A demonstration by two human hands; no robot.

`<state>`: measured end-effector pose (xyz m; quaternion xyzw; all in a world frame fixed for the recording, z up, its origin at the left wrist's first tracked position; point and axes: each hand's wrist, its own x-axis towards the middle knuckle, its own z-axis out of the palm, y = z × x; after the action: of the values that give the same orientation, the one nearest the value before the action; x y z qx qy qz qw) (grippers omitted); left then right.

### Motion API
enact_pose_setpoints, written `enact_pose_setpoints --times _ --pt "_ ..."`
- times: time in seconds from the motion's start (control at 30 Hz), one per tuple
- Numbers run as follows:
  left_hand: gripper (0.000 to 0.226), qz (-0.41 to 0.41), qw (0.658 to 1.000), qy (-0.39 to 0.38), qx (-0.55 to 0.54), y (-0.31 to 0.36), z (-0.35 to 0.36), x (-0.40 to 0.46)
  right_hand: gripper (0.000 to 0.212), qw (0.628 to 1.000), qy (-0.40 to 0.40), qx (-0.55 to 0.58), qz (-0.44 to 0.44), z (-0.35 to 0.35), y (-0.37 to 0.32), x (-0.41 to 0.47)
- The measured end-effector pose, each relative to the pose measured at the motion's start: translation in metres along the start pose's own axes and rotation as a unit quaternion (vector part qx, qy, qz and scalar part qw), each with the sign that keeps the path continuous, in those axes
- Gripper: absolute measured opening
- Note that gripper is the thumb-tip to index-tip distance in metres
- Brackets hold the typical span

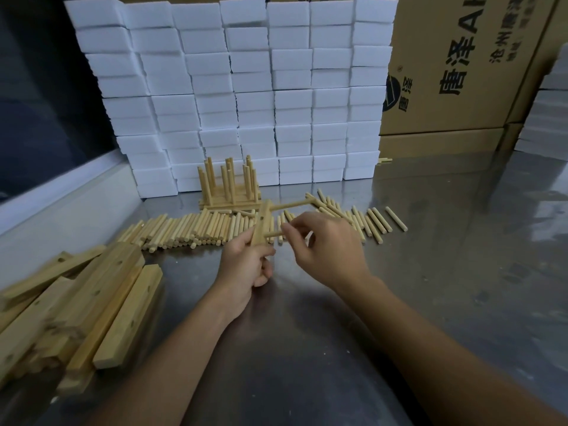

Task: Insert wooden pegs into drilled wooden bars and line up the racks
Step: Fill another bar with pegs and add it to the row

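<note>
while the left hand (246, 265) grips the near end of a drilled wooden bar (262, 222), fingers curled round it, the bar stands tilted above the steel table (430, 272), its far end up. one peg (290, 206) is already seated near the bar's far end and sticks out to the right. the right hand (325, 244) pinches a second peg (273, 234) between thumb and fingertips, lower on the bar, its left end at the bar's face; cannot tell if it is in the hole or just touching it. an open hole shows on the bar between the two pegs.

loose pegs (190, 229) lie in a long row across the table just beyond the hands, packed tight on the left, thinner and spread out on the right. far behind that row, finished racks (229, 189) sit side by side with pegs upright, close against a wall of stacked white foam blocks (246, 87). count of racks unclear, they overlap.

a pile of undrilled-side-up and drilled bars (92, 302) lies near left on the table, some with holes visible, stacked loosely at angles. cardboard boxes (461, 72) with printed characters stand far right, beside the foam wall. more white stacked sheets (550, 112) at the right edge. both forearms bare, reaching in from the near side.
</note>
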<state>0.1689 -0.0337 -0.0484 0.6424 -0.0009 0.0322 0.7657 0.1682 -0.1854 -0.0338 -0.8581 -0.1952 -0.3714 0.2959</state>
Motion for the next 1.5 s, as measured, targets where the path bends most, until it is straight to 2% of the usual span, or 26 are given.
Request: enact_pose_setpoints --times 0.1,0.17,0.23,0.37,0.47,0.53,0.9,1.07,1.3,1.5 --pt "0.031 -0.013 0.997 0.041 -0.065 0.001 -0.003 0.003 0.03 0.992 0.126 0.011 0.016 -0.004 0.006 0.001" --pt "0.025 -0.022 0.995 0.049 -0.087 0.001 -0.005 0.005 0.035 0.984 0.168 -0.008 0.064 -0.008 0.012 0.001" --pt "0.023 -0.032 0.992 0.055 -0.11 0.001 -0.006 0.006 0.039 0.983 0.14 -0.028 0.119 -0.008 0.019 0.001" --pt "0.022 -0.056 0.986 0.059 -0.143 0.002 -0.009 0.009 0.032 0.978 0.008 -0.075 0.196 -0.004 0.035 0.0" --pt "0.016 -0.068 0.983 0.057 -0.158 0.004 -0.011 0.01 0.014 0.966 -0.084 -0.105 0.221 -0.004 0.039 0.0" --pt "0.015 -0.073 0.982 0.054 -0.168 0.005 -0.012 0.012 0.018 0.959 -0.118 -0.127 0.225 -0.003 0.04 0.0" --pt "0.014 -0.098 0.97 0.027 -0.222 0.005 -0.018 0.014 0.03 0.94 -0.136 -0.177 0.258 0.0 0.044 0.001" --pt "0.017 -0.111 0.956 0.034 -0.27 0.009 -0.017 0.01 0.028 0.943 -0.099 -0.186 0.256 0.0 0.044 0.002" --pt "0.016 -0.104 0.958 0.053 -0.261 0.01 -0.015 0.009 0.021 0.929 -0.133 -0.185 0.293 -0.003 0.047 0.001" --pt "0.022 -0.099 0.963 0.063 -0.244 0.008 -0.016 0.01 0.026 0.928 -0.143 -0.179 0.296 -0.004 0.048 0.0"
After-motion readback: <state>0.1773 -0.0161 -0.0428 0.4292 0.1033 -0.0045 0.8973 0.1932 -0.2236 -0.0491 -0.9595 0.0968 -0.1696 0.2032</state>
